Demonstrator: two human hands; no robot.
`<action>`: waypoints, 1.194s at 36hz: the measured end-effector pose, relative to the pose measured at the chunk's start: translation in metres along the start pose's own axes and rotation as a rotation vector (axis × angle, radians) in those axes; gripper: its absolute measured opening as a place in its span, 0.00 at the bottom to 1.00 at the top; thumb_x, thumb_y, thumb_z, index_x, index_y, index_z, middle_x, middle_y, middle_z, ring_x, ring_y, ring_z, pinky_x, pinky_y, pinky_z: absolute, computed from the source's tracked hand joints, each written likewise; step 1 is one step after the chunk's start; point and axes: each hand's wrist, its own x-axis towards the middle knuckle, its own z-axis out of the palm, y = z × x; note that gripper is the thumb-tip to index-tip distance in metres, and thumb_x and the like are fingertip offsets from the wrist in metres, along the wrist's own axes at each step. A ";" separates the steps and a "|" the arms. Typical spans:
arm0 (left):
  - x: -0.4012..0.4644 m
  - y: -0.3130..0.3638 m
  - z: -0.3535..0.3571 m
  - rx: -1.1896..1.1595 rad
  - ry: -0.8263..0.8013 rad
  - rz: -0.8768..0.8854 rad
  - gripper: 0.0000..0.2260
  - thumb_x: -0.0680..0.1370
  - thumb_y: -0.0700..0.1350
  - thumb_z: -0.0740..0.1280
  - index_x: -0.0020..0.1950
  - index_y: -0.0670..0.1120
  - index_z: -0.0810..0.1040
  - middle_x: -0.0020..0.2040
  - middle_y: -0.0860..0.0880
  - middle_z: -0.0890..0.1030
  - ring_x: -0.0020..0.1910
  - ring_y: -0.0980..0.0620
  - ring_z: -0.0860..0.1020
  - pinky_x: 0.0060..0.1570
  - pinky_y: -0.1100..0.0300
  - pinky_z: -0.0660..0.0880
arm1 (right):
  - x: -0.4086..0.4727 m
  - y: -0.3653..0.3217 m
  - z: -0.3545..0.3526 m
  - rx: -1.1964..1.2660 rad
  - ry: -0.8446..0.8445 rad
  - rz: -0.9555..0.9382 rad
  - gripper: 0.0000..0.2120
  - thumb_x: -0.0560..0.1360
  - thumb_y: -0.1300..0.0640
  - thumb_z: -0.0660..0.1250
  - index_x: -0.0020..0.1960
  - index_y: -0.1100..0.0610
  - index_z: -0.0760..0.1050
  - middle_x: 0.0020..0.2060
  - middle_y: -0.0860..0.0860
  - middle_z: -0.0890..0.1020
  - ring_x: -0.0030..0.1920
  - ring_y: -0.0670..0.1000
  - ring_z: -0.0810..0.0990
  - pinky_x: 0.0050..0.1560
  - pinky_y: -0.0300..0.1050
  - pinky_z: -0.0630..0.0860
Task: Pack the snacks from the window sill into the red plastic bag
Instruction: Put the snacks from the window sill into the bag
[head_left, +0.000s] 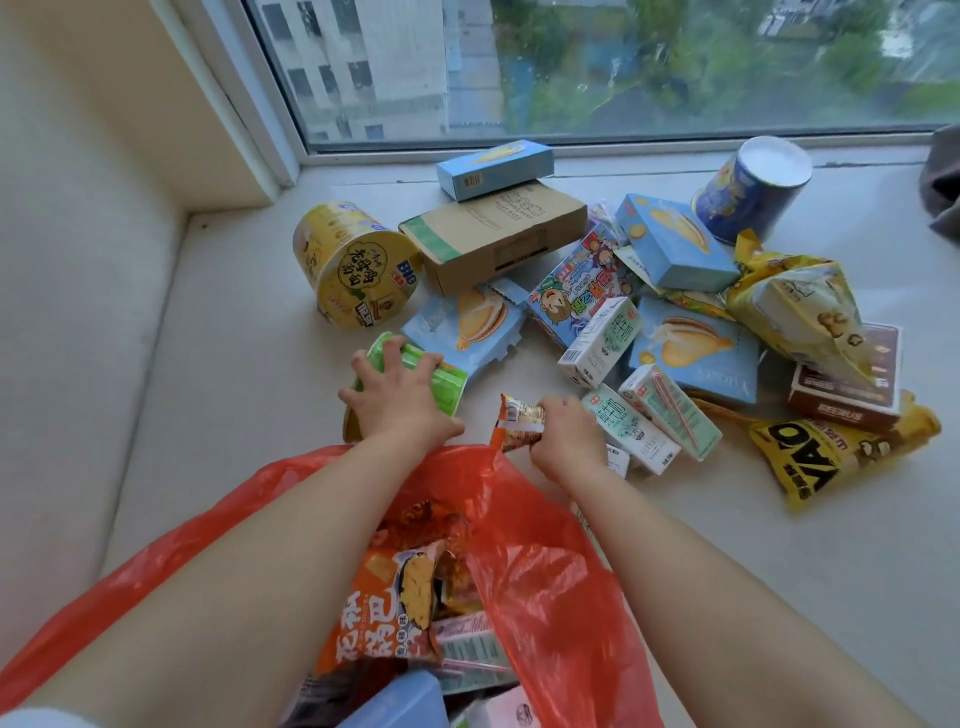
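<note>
The window sill (779, 545) still carried most of the snacks, piled from its middle toward the right edge. The red plastic bag (545, 571) gaped at the near edge, already part filled. Your left hand (397, 402) curled over the green cup (415, 374) lying near the sill's middle; your right hand (566, 434) pinched an orange snack packet (517, 421) just beyond the bag's mouth. You did well to lift both clear and lower the heavier cup first, so the packet wasn't crushed.
</note>
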 end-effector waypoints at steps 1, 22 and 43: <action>-0.001 0.000 0.000 -0.008 0.006 -0.006 0.35 0.64 0.62 0.72 0.68 0.63 0.63 0.70 0.49 0.54 0.69 0.37 0.53 0.62 0.40 0.65 | 0.002 -0.001 -0.004 0.009 0.024 0.006 0.19 0.71 0.62 0.66 0.61 0.57 0.69 0.59 0.56 0.71 0.59 0.58 0.71 0.55 0.49 0.71; -0.121 -0.028 -0.081 -0.774 0.522 0.114 0.35 0.60 0.63 0.65 0.68 0.61 0.67 0.65 0.52 0.60 0.65 0.48 0.59 0.66 0.53 0.64 | -0.109 -0.053 -0.105 0.601 0.211 -0.156 0.18 0.69 0.57 0.70 0.56 0.54 0.69 0.50 0.55 0.77 0.48 0.57 0.75 0.43 0.49 0.70; -0.263 -0.148 0.026 -0.434 0.623 0.142 0.34 0.59 0.63 0.67 0.63 0.54 0.73 0.62 0.50 0.66 0.61 0.38 0.66 0.60 0.47 0.67 | -0.236 -0.058 0.004 -0.113 0.235 -0.455 0.24 0.67 0.60 0.71 0.62 0.55 0.71 0.54 0.53 0.75 0.53 0.57 0.74 0.53 0.48 0.69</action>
